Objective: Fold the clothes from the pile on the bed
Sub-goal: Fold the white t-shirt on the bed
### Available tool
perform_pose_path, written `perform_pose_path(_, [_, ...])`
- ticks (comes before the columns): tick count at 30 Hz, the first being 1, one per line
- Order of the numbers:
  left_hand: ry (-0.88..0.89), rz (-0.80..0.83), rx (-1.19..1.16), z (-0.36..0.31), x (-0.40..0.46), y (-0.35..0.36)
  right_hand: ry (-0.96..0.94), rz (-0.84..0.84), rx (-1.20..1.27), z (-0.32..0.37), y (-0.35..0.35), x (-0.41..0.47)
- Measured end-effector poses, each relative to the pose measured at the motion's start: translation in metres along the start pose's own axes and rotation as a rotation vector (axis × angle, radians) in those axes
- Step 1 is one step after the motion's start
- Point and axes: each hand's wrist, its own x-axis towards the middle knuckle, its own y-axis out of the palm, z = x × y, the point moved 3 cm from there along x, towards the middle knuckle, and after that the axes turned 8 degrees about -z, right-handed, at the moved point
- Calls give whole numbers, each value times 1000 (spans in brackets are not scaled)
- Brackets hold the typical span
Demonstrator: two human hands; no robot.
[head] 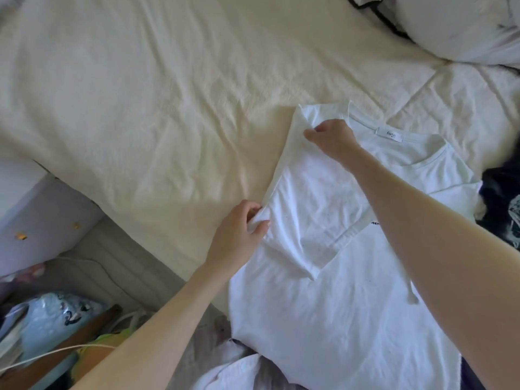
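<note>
Our left hand point(239, 229) and right hand point(330, 135) each pinch the white shirt's point(323, 277) folded edge on the bed point(140, 108).

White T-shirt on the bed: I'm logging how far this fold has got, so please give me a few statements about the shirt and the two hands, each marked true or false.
1. The white T-shirt lies spread on the bed sheet. True.
2. The left hand pinches the shirt's left edge. True.
3. The right hand rests on the pillow. False: it grips the shirt's fabric near the shoulder, beside the collar.
4. The neck label is visible inside the collar. True.
5. The shirt is already folded into a small square. False: only its left side is turned inward; the rest lies open.
</note>
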Motion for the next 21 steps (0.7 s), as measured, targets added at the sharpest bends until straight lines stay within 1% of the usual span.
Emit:
perform_pose_path(2, [-50,-34,-62,6,-2,0,10,68,156,8,2,6])
perform_pose_path(5, [-91,-103,-162,14,-6,-4,-19,30,284,22,3,14])
perform_pose_path(8, [-79,-92,-227,19,-10,-6,-71,12,277,37,11,25])
perform_pose_path(10, [-51,-99,-176,26,-10,-7,-108,24,222,44,20,30])
perform_pose_path(12, [-61,-120,-125,32,-6,-10,-133,-4,151,46,28,31])
perform_pose_path(15, [-89,-65,-126,38,-2,-10,-194,-151,92,45,31,17])
perform_pose_path(18, [-119,-56,-109,45,-4,-11,-388,-397,-78,40,28,-28])
perform_pose_path(19, [-131,-73,-95,47,-5,-12,-438,-448,-120,35,29,-48])
perform_pose_path(21, [-159,-102,-109,49,-7,-15,-509,-469,-183,18,37,-87])
